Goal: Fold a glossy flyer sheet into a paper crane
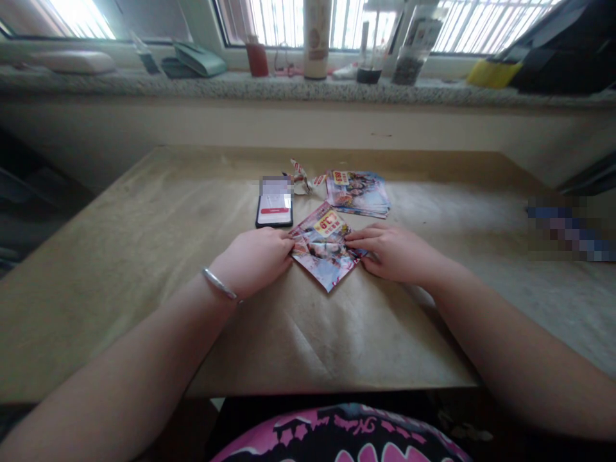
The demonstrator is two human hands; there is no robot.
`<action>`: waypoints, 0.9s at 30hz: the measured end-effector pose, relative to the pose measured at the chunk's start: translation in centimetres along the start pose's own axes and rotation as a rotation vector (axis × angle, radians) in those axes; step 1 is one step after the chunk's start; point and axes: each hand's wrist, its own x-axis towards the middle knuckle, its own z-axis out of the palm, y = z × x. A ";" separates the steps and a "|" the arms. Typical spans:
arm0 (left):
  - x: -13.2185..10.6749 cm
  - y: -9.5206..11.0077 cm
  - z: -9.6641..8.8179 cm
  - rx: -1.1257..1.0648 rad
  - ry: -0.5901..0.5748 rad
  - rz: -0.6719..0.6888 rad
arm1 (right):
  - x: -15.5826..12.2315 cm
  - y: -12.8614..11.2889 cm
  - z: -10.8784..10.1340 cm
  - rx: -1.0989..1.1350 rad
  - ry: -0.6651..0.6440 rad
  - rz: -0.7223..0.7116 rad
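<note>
A square sheet of colourful printed paper lies turned cornerwise on the table in front of me, with creases across its middle. My left hand grips its left corner, fingers closed at the edge; a silver bangle is on that wrist. At the opposite corner, my right hand pinches the paper, the thumb partly tucked below. Just behind it lies a stack of similar printed sheets. A small folded paper piece, white with red marks, sits left of the stack. Beside that piece is a phone with its screen lit.
The table has a brown cover. A blurred blue item lies at its right side. Beyond the wall, a stone windowsill holds a tall bottle, a red container, a green case and other items.
</note>
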 end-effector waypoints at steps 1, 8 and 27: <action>0.0 0.1 0.0 0.018 -0.015 -0.006 | 0.0 0.0 0.0 -0.011 -0.001 -0.006; 0.1 0.5 0.3 0.139 -0.042 0.017 | 0.1 0.0 0.3 -0.132 0.001 -0.015; 1.4 -1.2 1.1 0.045 0.034 -0.114 | 1.0 1.0 1.5 0.153 0.111 0.304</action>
